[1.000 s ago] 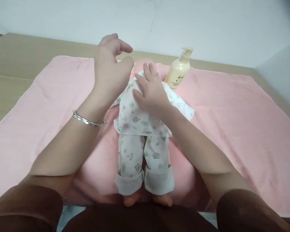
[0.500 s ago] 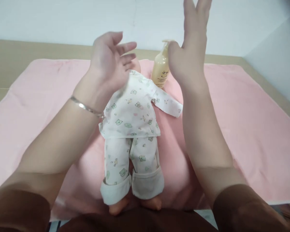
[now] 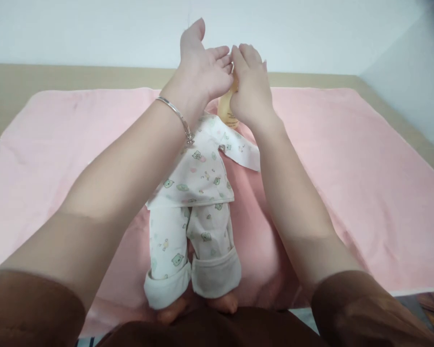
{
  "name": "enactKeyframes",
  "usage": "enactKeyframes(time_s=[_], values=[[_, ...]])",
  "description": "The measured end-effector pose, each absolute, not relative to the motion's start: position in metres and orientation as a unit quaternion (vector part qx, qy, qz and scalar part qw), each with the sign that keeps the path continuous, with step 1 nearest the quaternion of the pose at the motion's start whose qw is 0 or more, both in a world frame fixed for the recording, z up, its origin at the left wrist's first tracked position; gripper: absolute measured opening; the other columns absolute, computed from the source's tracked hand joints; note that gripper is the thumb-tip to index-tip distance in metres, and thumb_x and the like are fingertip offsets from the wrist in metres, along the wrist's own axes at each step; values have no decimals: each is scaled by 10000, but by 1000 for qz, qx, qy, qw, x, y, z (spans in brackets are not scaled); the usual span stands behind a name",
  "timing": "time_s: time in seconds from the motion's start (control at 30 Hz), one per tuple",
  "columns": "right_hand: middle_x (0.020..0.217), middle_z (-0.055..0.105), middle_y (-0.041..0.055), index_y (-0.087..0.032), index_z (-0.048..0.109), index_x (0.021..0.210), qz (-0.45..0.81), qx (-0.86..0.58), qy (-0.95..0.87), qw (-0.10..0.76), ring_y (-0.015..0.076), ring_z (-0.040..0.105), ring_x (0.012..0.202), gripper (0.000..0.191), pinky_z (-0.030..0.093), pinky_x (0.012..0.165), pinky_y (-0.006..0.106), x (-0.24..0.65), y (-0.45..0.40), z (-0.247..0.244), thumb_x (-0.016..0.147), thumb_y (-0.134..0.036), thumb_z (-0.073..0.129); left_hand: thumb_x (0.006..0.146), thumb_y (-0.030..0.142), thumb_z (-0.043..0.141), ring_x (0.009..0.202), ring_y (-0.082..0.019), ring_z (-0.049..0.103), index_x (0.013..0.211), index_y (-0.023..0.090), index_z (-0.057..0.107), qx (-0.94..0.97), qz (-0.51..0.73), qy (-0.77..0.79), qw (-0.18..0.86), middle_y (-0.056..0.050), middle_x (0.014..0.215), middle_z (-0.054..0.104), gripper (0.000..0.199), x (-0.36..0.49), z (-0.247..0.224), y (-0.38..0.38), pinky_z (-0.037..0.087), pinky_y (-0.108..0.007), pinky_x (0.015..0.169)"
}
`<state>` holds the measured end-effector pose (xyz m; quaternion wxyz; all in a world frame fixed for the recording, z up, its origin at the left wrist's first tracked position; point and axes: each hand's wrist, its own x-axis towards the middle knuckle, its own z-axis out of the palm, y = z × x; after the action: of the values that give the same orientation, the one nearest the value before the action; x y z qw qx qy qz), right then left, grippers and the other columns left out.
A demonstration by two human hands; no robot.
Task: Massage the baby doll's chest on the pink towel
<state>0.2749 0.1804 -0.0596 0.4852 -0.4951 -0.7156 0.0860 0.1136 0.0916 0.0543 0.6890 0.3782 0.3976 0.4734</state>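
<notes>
My left hand (image 3: 207, 67) is raised over the doll's upper end, palm turned up, thumb apart and fingers stretched out, with nothing visible in it. Close beside its fingertips, my right hand (image 3: 252, 84) is palm down with fingers extended, in front of a yellowish pump bottle (image 3: 226, 110). The bottle's pump head is hidden, so I cannot tell whether my right hand touches it. Below lies a doll (image 3: 206, 168) in a white printed top and trousers with rolled cuffs. My left hand and wrist cover its head.
A pink blanket (image 3: 332, 183) is spread beneath the doll and bottle. Beyond its far edge runs a beige surface (image 3: 75, 77), with a pale wall (image 3: 94, 33) behind. The doll's feet (image 3: 224, 302) lie close to my body.
My right hand has come down and left, to the bottle. My left hand has moved up and right and turned its palm up. Both hands are now close together.
</notes>
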Motion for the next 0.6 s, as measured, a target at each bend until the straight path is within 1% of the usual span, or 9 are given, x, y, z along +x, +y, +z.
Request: enactKeyframes(time_s=[0.03, 0.1, 0.17, 0.23, 0.3, 0.37, 0.43, 0.53, 0.6], values=[[1567, 565, -225, -634, 633, 1291, 75, -499, -717, 481, 344, 339, 1600, 787, 116, 1372, 635, 273, 177, -58, 528, -443, 599, 1022, 555, 191, 1589, -322, 474, 1541, 202, 567, 355, 465, 374, 720, -55, 1398, 747, 732, 112, 56, 91, 591, -580, 1120], [1596, 555, -174, -578, 613, 1365, 45, -501, -721, 477, 336, 336, 1600, 802, 87, 1376, 650, 267, 161, -53, 576, -439, 588, 1046, 552, 168, 1652, -268, 389, 1629, 143, 423, 324, 464, 326, 757, -50, 1635, 568, 756, 105, 60, 89, 561, -474, 1201], [1630, 521, -159, -560, 563, 1425, 21, -516, -724, 457, 321, 305, 1622, 825, 64, 1380, 670, 259, 139, -44, 612, -425, 587, 1087, 511, 157, 1690, -246, 287, 1645, -5, 291, 314, 479, 293, 765, -143, 1778, 328, 772, 95, 64, 84, 438, -393, 1322], [1668, 459, -187, -587, 501, 1462, 10, -552, -726, 411, 321, 336, 1607, 851, 129, 1382, 681, 250, 115, -32, 634, -416, 600, 1115, 498, 180, 1689, -255, 215, 1623, -64, 273, 309, 494, 271, 766, -207, 1795, 235, 764, 82, 67, 73, 312, -378, 1371], [1711, 377, -207, -587, 430, 1530, 2, -595, -721, 356, 340, 438, 1534, 861, 270, 1351, 686, 239, 90, -18, 702, -414, 592, 1132, 509, 173, 1676, -233, 225, 1615, -26, 318, 300, 496, 267, 770, -188, 1787, 271, 735, 68, 70, 56, 294, -355, 1357], [1734, 344, -190, -545, 359, 1613, -1, -639, -704, 310, 363, 501, 1473, 850, 405, 1277, 695, 228, 67, -5, 800, -401, 561, 1144, 513, 162, 1665, -210, 270, 1607, -2, 347, 295, 489, 271, 775, -168, 1773, 317, 716, 53, 73, 37, 321, -324, 1328], [1754, 313, -175, -517, 313, 1654, -3, -666, -695, 271, 368, 546, 1425, 845, 493, 1207, 678, 219, 51, 4, 862, -349, 552, 1144, 516, 125, 1658, -188, 317, 1593, 16, 385, 312, 478, 292, 767, -152, 1750, 377, 720, 36, 76, 18, 378, -298, 1288], [1811, 216, -96, -403, 348, 1669, -3, -669, -697, 258, 359, 554, 1425, 807, 522, 1179, 640, 215, 46, 4, 905, -270, 575, 1134, 516, 93, 1635, -138, 365, 1549, 36, 451, 358, 476, 326, 735, -122, 1669, 507, 729, 10, 79, -6, 435, -267, 1208], [1836, 154, -24, -298, 392, 1656, 0, -653, -704, 280, 368, 462, 1523, 774, 457, 1235, 658, 216, 51, 0, 915, -246, 607, 1147, 464, 170, 1627, -178, 387, 1476, 0, 517, 382, 500, 329, 704, -142, 1529, 630, 666, -4, 80, -20, 459, -300, 1197]])
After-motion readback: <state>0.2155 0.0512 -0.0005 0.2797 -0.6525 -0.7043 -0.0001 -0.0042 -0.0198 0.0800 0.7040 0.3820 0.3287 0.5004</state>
